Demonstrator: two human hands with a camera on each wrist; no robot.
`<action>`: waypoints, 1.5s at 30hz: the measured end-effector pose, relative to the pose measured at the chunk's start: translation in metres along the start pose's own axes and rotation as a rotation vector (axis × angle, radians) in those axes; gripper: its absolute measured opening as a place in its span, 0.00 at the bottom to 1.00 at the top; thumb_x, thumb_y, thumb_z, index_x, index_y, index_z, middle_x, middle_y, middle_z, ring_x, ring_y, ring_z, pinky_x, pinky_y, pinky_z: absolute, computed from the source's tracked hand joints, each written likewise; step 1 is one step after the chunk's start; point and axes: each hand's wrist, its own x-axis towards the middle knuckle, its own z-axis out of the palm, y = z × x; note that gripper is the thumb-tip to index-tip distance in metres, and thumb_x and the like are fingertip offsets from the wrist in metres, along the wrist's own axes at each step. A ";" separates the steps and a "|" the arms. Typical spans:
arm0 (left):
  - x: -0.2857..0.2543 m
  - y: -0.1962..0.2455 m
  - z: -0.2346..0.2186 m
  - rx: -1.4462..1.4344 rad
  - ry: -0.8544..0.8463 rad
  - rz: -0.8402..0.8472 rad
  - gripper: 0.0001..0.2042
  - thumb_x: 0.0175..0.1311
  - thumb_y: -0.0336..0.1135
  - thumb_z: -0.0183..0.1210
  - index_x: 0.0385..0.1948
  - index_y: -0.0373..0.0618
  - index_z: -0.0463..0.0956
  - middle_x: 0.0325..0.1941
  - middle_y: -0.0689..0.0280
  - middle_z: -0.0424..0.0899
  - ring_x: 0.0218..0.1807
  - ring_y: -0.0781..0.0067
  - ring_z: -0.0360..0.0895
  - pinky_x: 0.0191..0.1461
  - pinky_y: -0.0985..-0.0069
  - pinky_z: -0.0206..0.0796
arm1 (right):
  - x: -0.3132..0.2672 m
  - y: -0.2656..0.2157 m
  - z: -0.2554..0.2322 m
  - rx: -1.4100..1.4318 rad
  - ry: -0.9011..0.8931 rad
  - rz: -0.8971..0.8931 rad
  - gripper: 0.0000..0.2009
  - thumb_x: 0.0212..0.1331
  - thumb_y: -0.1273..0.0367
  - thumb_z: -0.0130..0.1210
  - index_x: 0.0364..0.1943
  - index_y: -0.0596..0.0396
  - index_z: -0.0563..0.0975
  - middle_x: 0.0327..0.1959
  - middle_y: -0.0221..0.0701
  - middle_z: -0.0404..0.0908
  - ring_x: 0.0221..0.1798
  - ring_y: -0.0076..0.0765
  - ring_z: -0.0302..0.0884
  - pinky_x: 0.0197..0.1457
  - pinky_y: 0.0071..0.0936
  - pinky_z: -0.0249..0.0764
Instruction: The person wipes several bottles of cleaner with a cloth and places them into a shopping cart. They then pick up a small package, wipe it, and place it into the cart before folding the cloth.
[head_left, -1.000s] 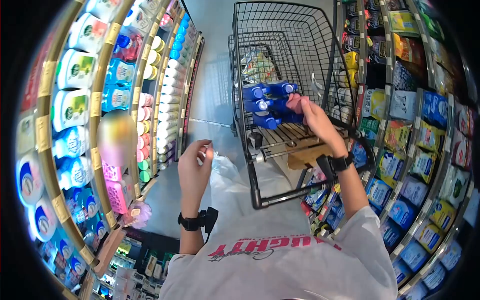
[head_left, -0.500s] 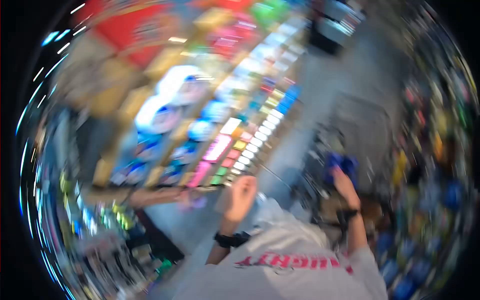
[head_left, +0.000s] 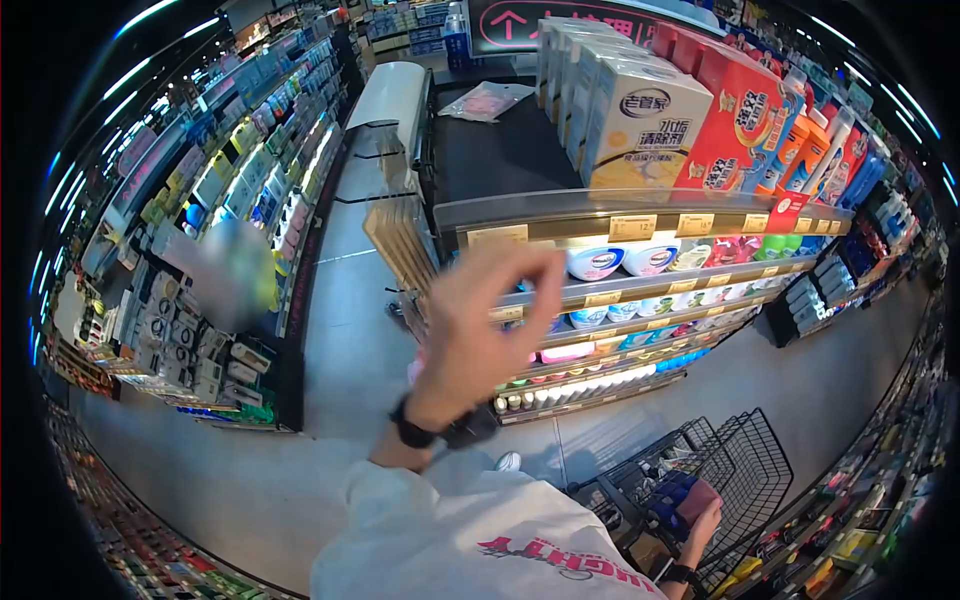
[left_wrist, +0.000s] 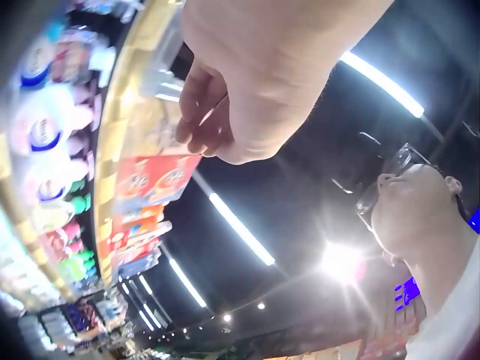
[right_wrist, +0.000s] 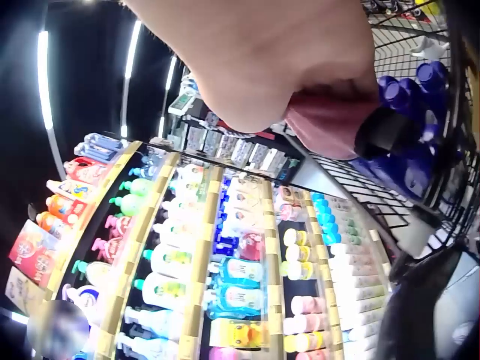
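Note:
My left hand (head_left: 480, 320) is raised before the shelf, fingers loosely curled and thumb bent toward them; nothing shows in its grasp. In the left wrist view the same hand (left_wrist: 270, 75) is partly seen from below, with the ceiling behind. At lower right, my right hand (head_left: 704, 528) grips a dusky-pink thing (head_left: 700, 498) above blue bottles (head_left: 668, 500) in the black wire shopping cart (head_left: 765, 455). The right wrist view shows the curled fingers round that pink thing (right_wrist: 326, 124), which has a dark round end; I cannot tell its kind.
A lit shelf unit (head_left: 630, 228) with price tags stands ahead. White-and-yellow boxes (head_left: 640, 135) and red boxes (head_left: 735, 130) stand on top, near a plastic packet (head_left: 485, 101). Pump bottles (right_wrist: 169, 262) fill lower rows. Grey floor (head_left: 350, 330) runs along the left, past another shelf.
The head view has swung from the cart toward the shelf end, blurring midway. The cart and right hand now appear lower right. My left hand is higher and nearer the head camera.

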 end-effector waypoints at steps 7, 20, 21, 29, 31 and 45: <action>0.142 -0.088 -0.058 0.444 -0.677 0.024 0.14 0.71 0.39 0.56 0.53 0.47 0.81 0.46 0.56 0.81 0.51 0.61 0.79 0.57 0.70 0.70 | -0.019 -0.101 0.058 0.371 -0.176 -0.150 0.28 0.77 0.50 0.41 0.51 0.66 0.78 0.45 0.31 0.81 0.46 0.26 0.73 0.55 0.25 0.68; 0.227 -0.198 0.003 0.862 -1.489 -0.183 0.28 0.71 0.51 0.53 0.71 0.52 0.66 0.72 0.50 0.69 0.72 0.50 0.67 0.74 0.63 0.58 | -0.086 -0.136 0.137 0.533 -0.262 -0.026 0.30 0.77 0.49 0.41 0.54 0.67 0.77 0.47 0.32 0.80 0.48 0.27 0.73 0.55 0.25 0.68; 0.228 -0.202 0.005 0.876 -1.510 -0.219 0.29 0.72 0.52 0.53 0.72 0.51 0.65 0.73 0.50 0.68 0.73 0.51 0.66 0.74 0.63 0.58 | -0.090 -0.138 0.144 0.547 -0.282 -0.038 0.30 0.77 0.49 0.41 0.54 0.68 0.77 0.46 0.32 0.80 0.47 0.27 0.73 0.54 0.25 0.68; 0.230 -0.209 0.009 0.993 -1.487 -0.242 0.29 0.70 0.54 0.52 0.56 0.34 0.77 0.55 0.47 0.83 0.56 0.49 0.80 0.59 0.58 0.70 | -0.110 -0.181 0.147 0.541 -0.384 -0.070 0.27 0.78 0.51 0.42 0.51 0.66 0.78 0.38 0.23 0.76 0.38 0.18 0.66 0.44 0.20 0.63; 0.236 -0.194 0.004 1.037 -1.486 -0.293 0.28 0.71 0.53 0.53 0.57 0.34 0.76 0.58 0.46 0.81 0.59 0.50 0.78 0.61 0.60 0.69 | -0.110 -0.191 0.146 0.534 -0.398 -0.086 0.27 0.77 0.50 0.43 0.53 0.65 0.77 0.40 0.24 0.76 0.40 0.19 0.67 0.47 0.20 0.65; 0.224 -0.193 -0.055 0.690 -0.314 0.177 0.14 0.50 0.35 0.65 0.32 0.32 0.83 0.35 0.46 0.85 0.41 0.45 0.83 0.50 0.59 0.74 | -0.111 -0.185 0.105 0.482 -0.347 -0.151 0.27 0.79 0.53 0.40 0.52 0.67 0.77 0.37 0.23 0.75 0.37 0.19 0.64 0.40 0.22 0.62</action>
